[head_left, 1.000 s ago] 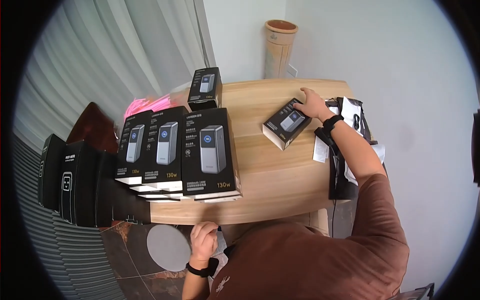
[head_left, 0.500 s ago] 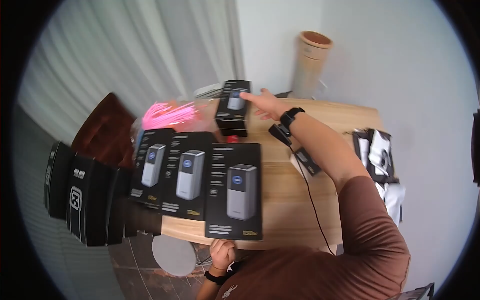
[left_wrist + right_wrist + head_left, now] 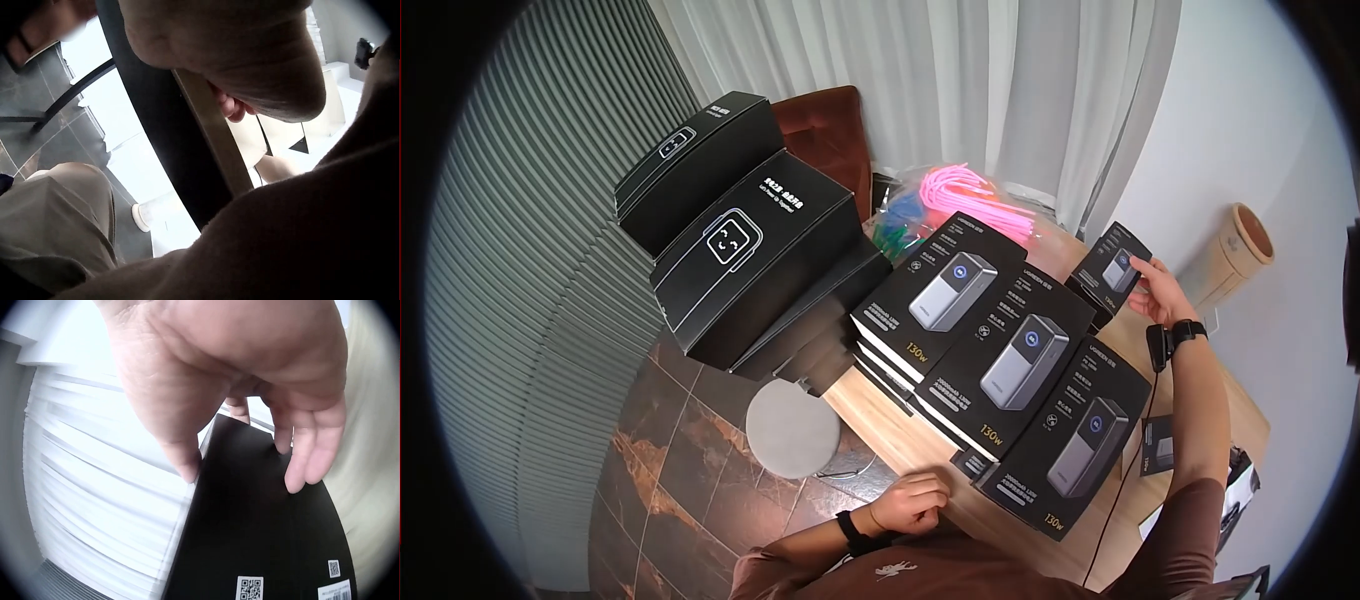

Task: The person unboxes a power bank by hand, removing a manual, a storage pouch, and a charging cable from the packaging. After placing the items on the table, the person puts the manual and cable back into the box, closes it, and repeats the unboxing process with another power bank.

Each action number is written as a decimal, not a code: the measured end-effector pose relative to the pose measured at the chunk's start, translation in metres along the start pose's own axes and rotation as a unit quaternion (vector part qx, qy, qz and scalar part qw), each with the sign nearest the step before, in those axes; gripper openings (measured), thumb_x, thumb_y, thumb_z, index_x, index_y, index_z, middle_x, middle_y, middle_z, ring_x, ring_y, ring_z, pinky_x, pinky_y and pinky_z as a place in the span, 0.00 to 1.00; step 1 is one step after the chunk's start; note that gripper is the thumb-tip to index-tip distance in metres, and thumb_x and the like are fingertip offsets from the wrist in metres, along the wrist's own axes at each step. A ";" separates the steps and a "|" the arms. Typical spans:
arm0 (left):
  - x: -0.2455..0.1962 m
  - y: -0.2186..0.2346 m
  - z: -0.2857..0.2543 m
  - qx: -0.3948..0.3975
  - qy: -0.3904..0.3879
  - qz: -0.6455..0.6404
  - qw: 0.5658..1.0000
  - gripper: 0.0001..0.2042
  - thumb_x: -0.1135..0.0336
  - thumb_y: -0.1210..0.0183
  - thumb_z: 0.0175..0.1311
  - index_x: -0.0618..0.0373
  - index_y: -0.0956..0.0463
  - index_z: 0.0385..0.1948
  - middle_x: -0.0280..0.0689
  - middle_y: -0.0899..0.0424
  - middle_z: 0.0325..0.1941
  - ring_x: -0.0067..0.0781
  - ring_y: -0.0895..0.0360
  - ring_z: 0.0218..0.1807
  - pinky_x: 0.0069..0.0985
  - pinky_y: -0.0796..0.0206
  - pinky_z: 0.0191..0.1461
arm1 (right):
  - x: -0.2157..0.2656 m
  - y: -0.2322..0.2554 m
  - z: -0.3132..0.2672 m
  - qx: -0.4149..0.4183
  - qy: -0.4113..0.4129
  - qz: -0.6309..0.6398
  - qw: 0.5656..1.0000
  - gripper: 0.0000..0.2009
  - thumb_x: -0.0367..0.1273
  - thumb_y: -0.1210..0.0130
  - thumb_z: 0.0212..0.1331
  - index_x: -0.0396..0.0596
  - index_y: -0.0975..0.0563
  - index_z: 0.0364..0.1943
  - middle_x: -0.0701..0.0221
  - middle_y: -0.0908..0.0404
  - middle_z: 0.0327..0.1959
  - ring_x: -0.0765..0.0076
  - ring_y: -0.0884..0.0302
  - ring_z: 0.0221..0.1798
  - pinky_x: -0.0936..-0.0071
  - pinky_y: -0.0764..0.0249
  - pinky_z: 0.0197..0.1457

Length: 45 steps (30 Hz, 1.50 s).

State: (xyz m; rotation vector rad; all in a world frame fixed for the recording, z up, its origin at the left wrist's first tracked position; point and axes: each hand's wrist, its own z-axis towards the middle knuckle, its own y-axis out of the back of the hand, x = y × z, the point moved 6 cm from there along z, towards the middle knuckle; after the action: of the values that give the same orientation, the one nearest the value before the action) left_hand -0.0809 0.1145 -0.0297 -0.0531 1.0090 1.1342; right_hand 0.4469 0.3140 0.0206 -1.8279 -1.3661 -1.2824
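Observation:
At the table's far end my right hand (image 3: 1162, 292) grips a black power bank box (image 3: 1112, 262) by its upper end. In the right wrist view the thumb presses one edge of this box (image 3: 250, 519) and the fingers lie over its other side. My left hand (image 3: 910, 503) rests by the table's near edge, fingers loosely curled, with nothing seen in it. Between the hands stand stacks of like power bank boxes (image 3: 1020, 365), marked 130w. One more power bank box (image 3: 1157, 446) lies beside my right forearm, partly hidden by it.
Large black cartons (image 3: 750, 240) with a face logo stand left of the stacks. Behind them are a brown chair (image 3: 825, 135) and a bag of pink strips (image 3: 975, 200). A round grey stool (image 3: 793, 428), a clay vase (image 3: 1245, 245) and a thin black cable (image 3: 1112, 510) also show.
My right hand has left the box on the table's right side, reached across to the box at the far end and taken hold of it. The head view has turned left.

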 end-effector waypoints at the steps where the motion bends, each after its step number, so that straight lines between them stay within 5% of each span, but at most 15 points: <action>1: 0.001 0.001 0.000 0.001 -0.001 0.003 1.000 0.09 0.82 0.43 0.48 0.60 0.23 0.30 0.40 0.18 0.35 0.45 0.19 0.36 0.39 0.22 0.44 | 0.000 0.000 0.001 -0.005 0.001 0.013 1.000 0.27 0.53 0.29 0.63 0.59 0.28 0.57 0.73 0.23 0.48 0.72 0.17 0.35 0.71 0.18 0.39; 6: 0.004 -0.001 -0.001 0.016 0.003 -0.005 1.000 0.09 0.82 0.42 0.47 0.59 0.22 0.30 0.39 0.18 0.35 0.44 0.18 0.36 0.38 0.22 0.44 | -0.013 0.012 -0.016 -0.006 0.001 0.143 0.990 0.21 0.46 0.31 0.67 0.52 0.24 0.54 0.72 0.18 0.42 0.73 0.14 0.39 0.75 0.13 0.40; 12: -0.005 0.000 0.004 0.014 -0.028 0.003 1.000 0.07 0.81 0.43 0.46 0.59 0.23 0.27 0.39 0.19 0.34 0.44 0.20 0.35 0.37 0.23 0.42 | -0.006 0.080 -0.076 -0.145 0.110 0.065 0.981 0.23 0.44 0.31 0.66 0.49 0.26 0.57 0.67 0.17 0.50 0.73 0.14 0.40 0.74 0.11 0.42; 14: -0.006 0.001 0.006 0.008 -0.037 -0.008 0.999 0.07 0.81 0.43 0.46 0.59 0.23 0.27 0.40 0.19 0.33 0.45 0.20 0.35 0.37 0.23 0.42 | -0.002 0.103 -0.112 -0.157 0.138 0.074 0.975 0.24 0.45 0.31 0.64 0.54 0.25 0.58 0.71 0.18 0.50 0.76 0.17 0.37 0.83 0.20 0.29; 16: -0.008 -0.001 0.005 0.025 -0.035 0.004 0.999 0.07 0.80 0.43 0.45 0.59 0.24 0.27 0.40 0.20 0.33 0.46 0.21 0.37 0.38 0.23 0.44 | 0.004 0.120 -0.170 -0.172 0.142 0.030 0.974 0.23 0.46 0.31 0.65 0.56 0.24 0.59 0.72 0.17 0.51 0.80 0.21 0.33 0.84 0.24 0.29; 19: -0.010 -0.003 0.004 0.045 -0.038 0.002 0.998 0.07 0.79 0.41 0.46 0.57 0.23 0.27 0.39 0.19 0.33 0.46 0.21 0.38 0.40 0.23 0.45 | -0.015 0.137 -0.251 -0.117 0.131 0.094 0.980 0.54 0.37 0.31 0.67 0.39 0.61 0.85 0.62 0.18 0.61 0.66 0.12 0.52 0.67 0.11 0.49; 20: -0.012 -0.005 0.002 0.054 -0.045 0.010 0.997 0.07 0.79 0.41 0.46 0.56 0.22 0.28 0.38 0.19 0.33 0.46 0.21 0.38 0.41 0.23 0.46 | -0.018 0.118 -0.290 -0.141 0.149 0.131 0.970 0.51 0.35 0.34 0.69 0.39 0.60 0.85 0.62 0.18 0.61 0.63 0.13 0.57 0.64 0.11 0.55; 23: -0.028 -0.020 0.001 0.078 -0.067 -0.005 0.995 0.08 0.78 0.39 0.46 0.56 0.21 0.30 0.38 0.19 0.32 0.45 0.19 0.37 0.42 0.22 0.48 | -0.064 0.099 -0.370 -0.082 0.157 0.102 0.979 0.30 0.33 0.36 0.68 0.42 0.30 0.72 0.64 0.17 0.63 0.66 0.16 0.63 0.67 0.16 0.66; 25: -0.044 -0.028 0.002 0.092 -0.084 -0.003 0.992 0.09 0.78 0.38 0.47 0.56 0.21 0.31 0.38 0.19 0.32 0.44 0.19 0.36 0.41 0.22 0.48 | -0.104 0.071 -0.414 -0.095 0.132 0.109 0.981 0.38 0.34 0.30 0.61 0.42 0.33 0.75 0.64 0.18 0.64 0.65 0.17 0.64 0.67 0.18 0.68; 29: -0.048 -0.024 -0.016 0.010 -0.104 0.035 0.994 0.08 0.78 0.37 0.49 0.57 0.20 0.32 0.39 0.17 0.35 0.45 0.19 0.38 0.42 0.23 0.49 | -0.198 0.029 -0.453 -0.073 0.089 0.172 0.978 0.45 0.30 0.25 0.54 0.42 0.36 0.77 0.66 0.19 0.63 0.65 0.19 0.63 0.69 0.22 0.68; 32: -0.033 0.020 -0.048 -0.170 -0.066 0.136 0.974 0.11 0.74 0.36 0.56 0.58 0.21 0.42 0.44 0.17 0.48 0.46 0.20 0.51 0.45 0.27 0.57 | -0.234 0.007 -0.457 -0.039 0.083 0.250 0.964 0.38 0.26 0.29 0.58 0.41 0.33 0.74 0.65 0.19 0.63 0.63 0.17 0.62 0.68 0.21 0.67; 34: 0.003 0.057 -0.072 -0.323 -0.038 0.161 0.932 0.25 0.60 0.38 0.68 0.61 0.30 0.63 0.48 0.26 0.71 0.41 0.30 0.69 0.41 0.38 0.71 | -0.243 0.004 -0.459 -0.055 0.084 0.279 0.955 0.35 0.26 0.31 0.61 0.40 0.32 0.73 0.64 0.18 0.62 0.63 0.16 0.61 0.67 0.19 0.66; 38: 0.059 0.153 -0.061 -0.558 0.110 0.082 0.819 0.30 0.52 0.52 0.82 0.61 0.41 0.78 0.43 0.34 0.77 0.41 0.37 0.76 0.39 0.47 0.80 | -0.238 0.005 -0.454 -0.072 0.093 0.307 0.945 0.30 0.26 0.36 0.65 0.40 0.32 0.72 0.63 0.16 0.60 0.63 0.14 0.59 0.67 0.16 0.64; 44: 0.153 0.220 -0.047 -0.667 0.145 -0.146 0.717 0.32 0.50 0.56 0.84 0.55 0.48 0.82 0.44 0.44 0.85 0.42 0.50 0.85 0.37 0.62 0.88 | -0.227 0.009 -0.442 -0.074 0.118 0.282 0.949 0.30 0.30 0.34 0.65 0.42 0.30 0.72 0.63 0.16 0.62 0.62 0.14 0.60 0.64 0.17 0.67; 45: 0.155 0.221 -0.042 -0.667 0.160 -0.147 0.712 0.29 0.50 0.55 0.83 0.47 0.44 0.81 0.39 0.39 0.82 0.38 0.41 0.81 0.37 0.52 0.85 | -0.227 0.009 -0.443 -0.080 0.117 0.285 0.948 0.30 0.30 0.34 0.65 0.42 0.30 0.72 0.63 0.16 0.62 0.62 0.14 0.60 0.64 0.17 0.67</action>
State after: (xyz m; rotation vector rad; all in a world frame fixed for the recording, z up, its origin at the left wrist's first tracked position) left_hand -0.2696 0.3093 -0.0648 -1.5715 0.2305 1.3553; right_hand 0.2787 -0.1539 0.0026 -1.9064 -0.5525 -1.2585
